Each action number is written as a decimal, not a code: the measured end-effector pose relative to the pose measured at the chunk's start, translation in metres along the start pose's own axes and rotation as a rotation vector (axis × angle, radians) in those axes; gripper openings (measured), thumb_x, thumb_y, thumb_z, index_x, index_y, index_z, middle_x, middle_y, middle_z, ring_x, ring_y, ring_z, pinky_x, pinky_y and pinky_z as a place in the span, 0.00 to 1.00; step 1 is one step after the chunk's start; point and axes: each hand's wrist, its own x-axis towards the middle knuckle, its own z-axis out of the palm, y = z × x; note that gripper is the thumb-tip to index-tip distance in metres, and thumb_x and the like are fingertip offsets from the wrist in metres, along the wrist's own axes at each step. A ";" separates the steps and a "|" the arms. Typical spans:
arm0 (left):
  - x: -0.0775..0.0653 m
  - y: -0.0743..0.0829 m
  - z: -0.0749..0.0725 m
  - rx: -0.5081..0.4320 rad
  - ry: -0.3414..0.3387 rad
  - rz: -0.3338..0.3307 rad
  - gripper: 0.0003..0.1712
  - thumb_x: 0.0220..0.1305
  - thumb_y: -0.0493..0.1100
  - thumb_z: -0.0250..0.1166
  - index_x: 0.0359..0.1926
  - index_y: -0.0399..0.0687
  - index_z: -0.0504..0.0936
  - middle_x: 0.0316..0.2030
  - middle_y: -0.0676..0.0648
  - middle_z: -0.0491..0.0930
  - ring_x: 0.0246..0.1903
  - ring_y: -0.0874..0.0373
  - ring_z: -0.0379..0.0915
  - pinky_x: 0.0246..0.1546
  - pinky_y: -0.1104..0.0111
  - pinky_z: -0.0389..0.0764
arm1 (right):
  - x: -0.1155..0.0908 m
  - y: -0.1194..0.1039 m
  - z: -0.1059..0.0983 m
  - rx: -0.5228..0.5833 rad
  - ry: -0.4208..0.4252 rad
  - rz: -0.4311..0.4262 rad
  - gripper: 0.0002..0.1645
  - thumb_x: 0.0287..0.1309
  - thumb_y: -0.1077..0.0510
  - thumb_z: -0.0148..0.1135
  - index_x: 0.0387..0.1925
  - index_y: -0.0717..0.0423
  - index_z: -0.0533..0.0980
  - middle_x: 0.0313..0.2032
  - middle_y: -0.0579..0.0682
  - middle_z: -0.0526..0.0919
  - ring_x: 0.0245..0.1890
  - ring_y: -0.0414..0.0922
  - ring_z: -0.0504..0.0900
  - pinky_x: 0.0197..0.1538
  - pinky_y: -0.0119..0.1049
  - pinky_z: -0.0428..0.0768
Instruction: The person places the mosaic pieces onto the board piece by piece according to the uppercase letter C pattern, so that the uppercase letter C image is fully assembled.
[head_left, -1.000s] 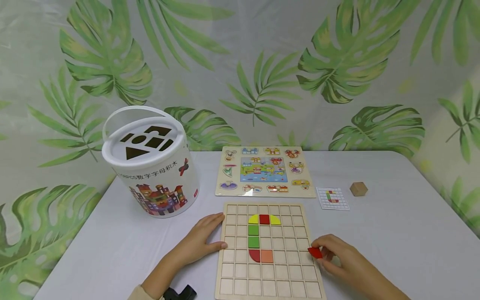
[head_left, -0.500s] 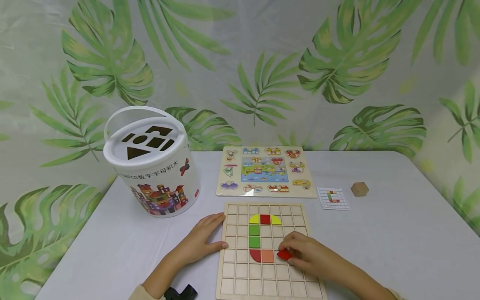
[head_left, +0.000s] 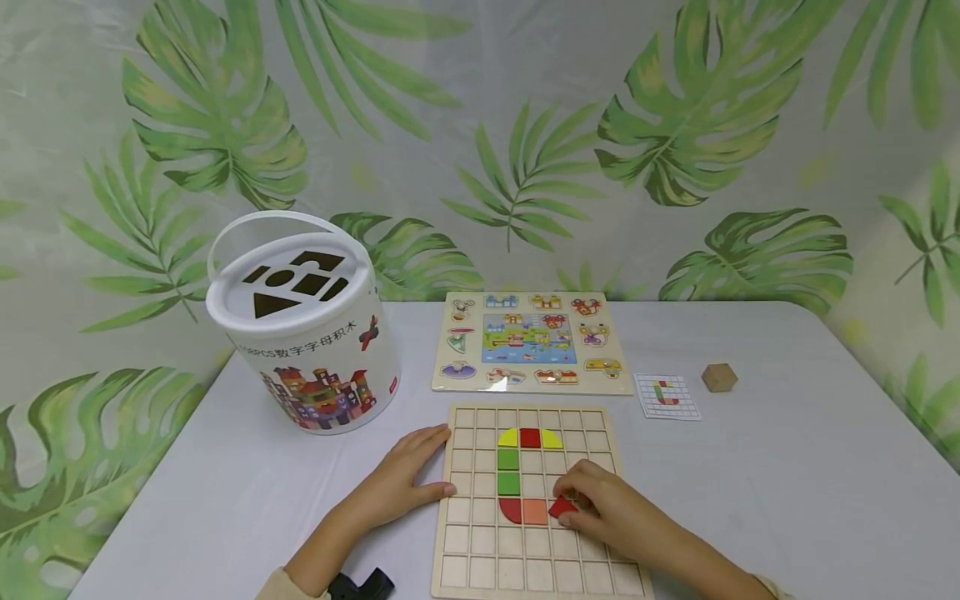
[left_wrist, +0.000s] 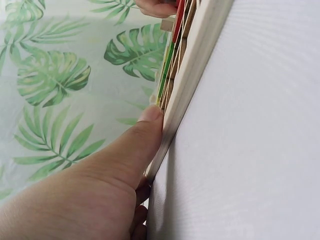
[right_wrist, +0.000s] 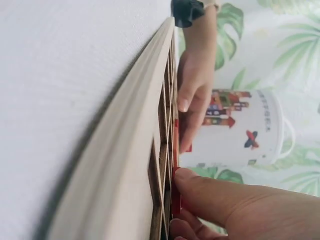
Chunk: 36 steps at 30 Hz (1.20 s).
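A wooden grid board lies on the table, with several coloured tiles forming a C-like shape. Two green tiles run down its left side, and an orange square sits at the bottom beside a dark red quarter-round tile. My right hand pinches a red tile between thumb and fingers, just right of the orange square. Whether it lies flat in its cell is unclear. At the board's left edge my left hand rests with extended fingers and thumb touching the rim, as the left wrist view also shows.
Behind the board lies a picture puzzle. A small pattern card and a wooden block are to its right. A white lidded bucket stands at the left. Something black is near the left forearm.
My right hand has carried the red tile leftward from the board's right edge to beside the orange square, shifting only slightly in the last half second. The left hand stays in place.
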 end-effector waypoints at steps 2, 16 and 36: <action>0.000 0.000 0.000 -0.003 -0.001 -0.005 0.46 0.52 0.64 0.60 0.66 0.44 0.59 0.64 0.46 0.57 0.64 0.48 0.47 0.60 0.52 0.52 | 0.000 0.000 0.000 0.011 -0.011 -0.011 0.10 0.55 0.55 0.61 0.40 0.49 0.76 0.37 0.37 0.72 0.34 0.35 0.70 0.36 0.26 0.74; 0.000 0.002 -0.001 0.013 0.001 0.007 0.46 0.52 0.64 0.60 0.66 0.43 0.59 0.64 0.45 0.58 0.63 0.48 0.48 0.61 0.53 0.52 | -0.002 0.002 -0.001 0.023 -0.018 -0.049 0.09 0.56 0.57 0.60 0.40 0.46 0.75 0.41 0.36 0.73 0.41 0.37 0.72 0.45 0.31 0.74; 0.000 0.002 0.000 0.010 -0.005 0.005 0.45 0.52 0.63 0.60 0.65 0.43 0.59 0.64 0.46 0.58 0.63 0.49 0.48 0.61 0.53 0.52 | -0.001 0.004 0.001 -0.046 0.006 -0.154 0.12 0.54 0.62 0.61 0.40 0.44 0.77 0.41 0.35 0.75 0.45 0.39 0.73 0.48 0.34 0.74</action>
